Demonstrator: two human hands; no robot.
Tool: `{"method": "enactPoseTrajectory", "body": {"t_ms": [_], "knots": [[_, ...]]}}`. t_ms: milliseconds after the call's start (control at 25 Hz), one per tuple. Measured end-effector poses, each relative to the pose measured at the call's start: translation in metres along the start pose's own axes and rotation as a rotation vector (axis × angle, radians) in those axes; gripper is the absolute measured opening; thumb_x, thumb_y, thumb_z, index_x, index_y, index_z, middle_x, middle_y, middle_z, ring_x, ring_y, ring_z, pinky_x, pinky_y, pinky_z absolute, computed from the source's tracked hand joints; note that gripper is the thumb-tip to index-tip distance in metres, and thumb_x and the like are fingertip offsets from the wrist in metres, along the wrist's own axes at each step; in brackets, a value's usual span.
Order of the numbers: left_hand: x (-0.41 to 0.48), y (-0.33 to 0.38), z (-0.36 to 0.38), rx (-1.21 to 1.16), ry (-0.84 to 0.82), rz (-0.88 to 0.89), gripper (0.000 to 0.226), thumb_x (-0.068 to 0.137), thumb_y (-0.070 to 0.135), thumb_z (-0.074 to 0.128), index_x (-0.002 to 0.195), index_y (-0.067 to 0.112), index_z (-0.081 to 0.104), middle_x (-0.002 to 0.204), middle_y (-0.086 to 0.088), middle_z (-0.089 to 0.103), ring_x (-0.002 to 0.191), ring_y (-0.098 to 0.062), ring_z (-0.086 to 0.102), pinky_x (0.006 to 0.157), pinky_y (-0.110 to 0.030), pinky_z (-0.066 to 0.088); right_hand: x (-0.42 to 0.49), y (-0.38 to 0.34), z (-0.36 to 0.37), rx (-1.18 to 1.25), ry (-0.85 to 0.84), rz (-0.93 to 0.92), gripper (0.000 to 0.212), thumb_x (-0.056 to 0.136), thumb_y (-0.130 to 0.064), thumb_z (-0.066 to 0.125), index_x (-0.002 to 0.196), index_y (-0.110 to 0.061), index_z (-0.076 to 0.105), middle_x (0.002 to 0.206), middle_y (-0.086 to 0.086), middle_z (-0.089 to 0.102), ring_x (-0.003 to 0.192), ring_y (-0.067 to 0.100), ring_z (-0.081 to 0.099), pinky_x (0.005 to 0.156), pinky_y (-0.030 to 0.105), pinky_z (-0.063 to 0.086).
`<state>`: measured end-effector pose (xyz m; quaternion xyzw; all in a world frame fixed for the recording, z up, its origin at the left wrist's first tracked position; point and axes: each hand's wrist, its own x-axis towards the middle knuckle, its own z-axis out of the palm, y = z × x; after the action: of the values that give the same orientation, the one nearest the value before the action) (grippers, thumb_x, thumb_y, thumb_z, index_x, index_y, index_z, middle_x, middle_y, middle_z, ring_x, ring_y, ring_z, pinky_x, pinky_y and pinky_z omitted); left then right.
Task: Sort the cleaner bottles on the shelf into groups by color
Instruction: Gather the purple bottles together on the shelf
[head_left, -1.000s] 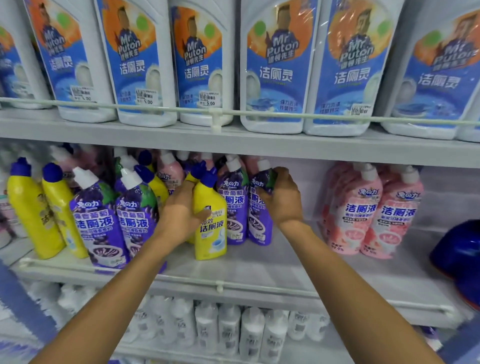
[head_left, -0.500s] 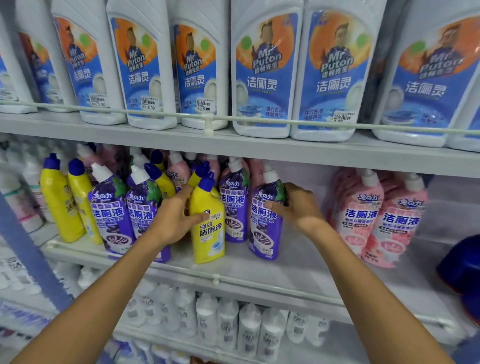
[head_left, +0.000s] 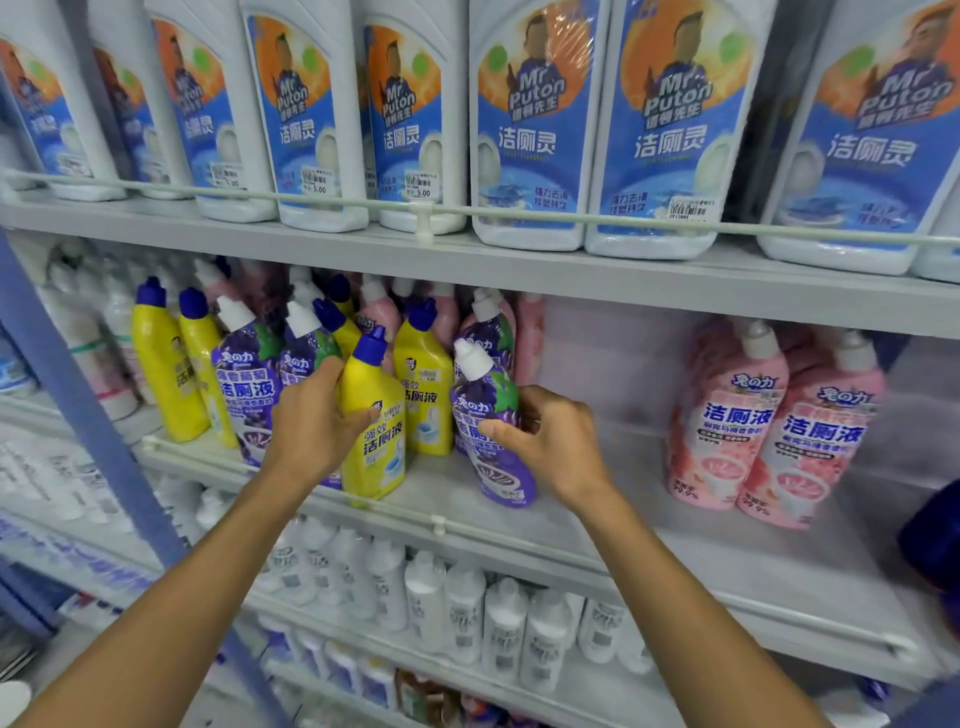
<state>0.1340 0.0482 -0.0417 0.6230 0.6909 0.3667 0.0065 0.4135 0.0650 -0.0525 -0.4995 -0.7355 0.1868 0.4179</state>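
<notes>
The sort looks partly done: on the middle shelf (head_left: 675, 525) two pink bottles (head_left: 727, 415) stand alone at the right, while the left cluster (head_left: 244, 374) mixes yellow, purple and pink. The left hand (head_left: 311, 421) has its grip wrapped round a yellow bottle (head_left: 376, 431) at the near edge. The right hand (head_left: 550, 441) has its grip round a tilted purple bottle (head_left: 493, 410) just right of it, and neither bottle yet sits with its own color.
</notes>
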Motion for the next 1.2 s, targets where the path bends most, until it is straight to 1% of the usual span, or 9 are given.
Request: {"method": "enactPoseTrajectory", "body": {"t_ms": [80, 240, 360, 480, 520, 720, 880, 1120, 1200], "knots": [[0.003, -0.003, 0.0, 0.007, 0.005, -0.01, 0.044, 0.077, 0.039, 0.086, 0.1, 0.019, 0.054, 0.076, -0.005, 0.065, 0.077, -0.036, 0.064, 0.069, -0.048, 0.054, 0.008, -0.005, 0.017, 0.037, 0.047, 0.028, 0.034, 0.081, -0.04, 0.082, 0.106, -0.017, 0.072, 0.087, -0.007, 0.074, 0.075, 0.01, 0.066, 0.063, 0.007, 0.043], [0.005, 0.003, 0.002, 0.06, 0.047, -0.01, 0.048, 0.077, 0.04, 0.085, 0.102, 0.015, 0.052, 0.086, -0.011, 0.069, 0.087, -0.04, 0.064, 0.07, -0.045, 0.046, 0.036, -0.01, 0.049, 0.227, 0.032, 0.15, 0.034, 0.084, -0.041, 0.08, 0.107, -0.017, 0.071, 0.097, -0.003, 0.077, 0.083, 0.009, 0.072, 0.075, 0.026, 0.06], [0.001, 0.003, 0.006, 0.131, 0.111, 0.011, 0.052, 0.079, 0.039, 0.084, 0.101, 0.01, 0.048, 0.088, -0.017, 0.069, 0.087, -0.044, 0.064, 0.065, -0.043, 0.039, 0.05, -0.02, 0.074, 0.233, 0.009, 0.134, 0.035, 0.083, -0.042, 0.08, 0.107, -0.018, 0.071, 0.098, -0.004, 0.077, 0.084, 0.008, 0.072, 0.073, 0.017, 0.057], [-0.003, 0.003, 0.005, 0.18, 0.166, 0.036, 0.051, 0.081, 0.037, 0.083, 0.099, 0.009, 0.045, 0.086, -0.02, 0.067, 0.083, -0.045, 0.065, 0.061, -0.041, 0.034, 0.059, -0.023, 0.102, 0.281, 0.035, 0.125, 0.05, 0.075, -0.06, 0.076, 0.108, -0.022, 0.069, 0.094, -0.007, 0.077, 0.086, 0.01, 0.074, 0.08, 0.038, 0.062], [-0.003, 0.002, 0.006, 0.195, 0.178, 0.046, 0.05, 0.082, 0.038, 0.082, 0.098, 0.009, 0.044, 0.085, -0.02, 0.067, 0.081, -0.045, 0.065, 0.06, -0.04, 0.033, 0.061, -0.021, 0.11, 0.278, 0.049, 0.114, 0.054, 0.074, -0.063, 0.074, 0.109, -0.022, 0.068, 0.093, -0.008, 0.077, 0.086, 0.01, 0.073, 0.08, 0.04, 0.061], [-0.003, -0.006, 0.01, 0.206, 0.212, 0.058, 0.052, 0.081, 0.043, 0.081, 0.097, 0.01, 0.043, 0.082, -0.016, 0.065, 0.075, -0.044, 0.065, 0.058, -0.039, 0.034, 0.066, -0.028, 0.123, 0.239, 0.123, 0.1, 0.054, 0.077, -0.061, 0.071, 0.112, -0.021, 0.068, 0.095, -0.005, 0.077, 0.09, 0.015, 0.073, 0.084, 0.038, 0.06], [-0.005, -0.006, 0.012, 0.167, 0.213, 0.037, 0.051, 0.083, 0.041, 0.08, 0.096, 0.011, 0.04, 0.084, -0.015, 0.063, 0.076, -0.044, 0.064, 0.059, -0.039, 0.035, 0.068, -0.028, 0.128, 0.221, 0.128, 0.101, 0.057, 0.075, -0.068, 0.068, 0.105, -0.021, 0.068, 0.09, -0.005, 0.076, 0.085, 0.017, 0.072, 0.081, 0.04, 0.06], [-0.007, 0.001, 0.007, 0.154, 0.169, -0.009, 0.053, 0.085, 0.039, 0.079, 0.094, 0.016, 0.032, 0.084, -0.013, 0.061, 0.079, -0.042, 0.063, 0.06, -0.039, 0.036, 0.069, -0.034, 0.116, 0.129, 0.037, 0.129, 0.042, 0.084, -0.051, 0.075, 0.107, -0.016, 0.07, 0.095, -0.001, 0.076, 0.088, 0.018, 0.071, 0.079, 0.027, 0.055], [-0.006, 0.002, 0.005, 0.146, 0.145, -0.017, 0.053, 0.085, 0.039, 0.078, 0.094, 0.015, 0.032, 0.081, -0.01, 0.056, 0.079, -0.042, 0.062, 0.061, -0.039, 0.035, 0.072, -0.036, 0.111, 0.062, -0.03, 0.136, 0.043, 0.086, -0.053, 0.073, 0.107, -0.016, 0.069, 0.096, 0.0, 0.075, 0.091, 0.02, 0.07, 0.079, 0.03, 0.055]]}}
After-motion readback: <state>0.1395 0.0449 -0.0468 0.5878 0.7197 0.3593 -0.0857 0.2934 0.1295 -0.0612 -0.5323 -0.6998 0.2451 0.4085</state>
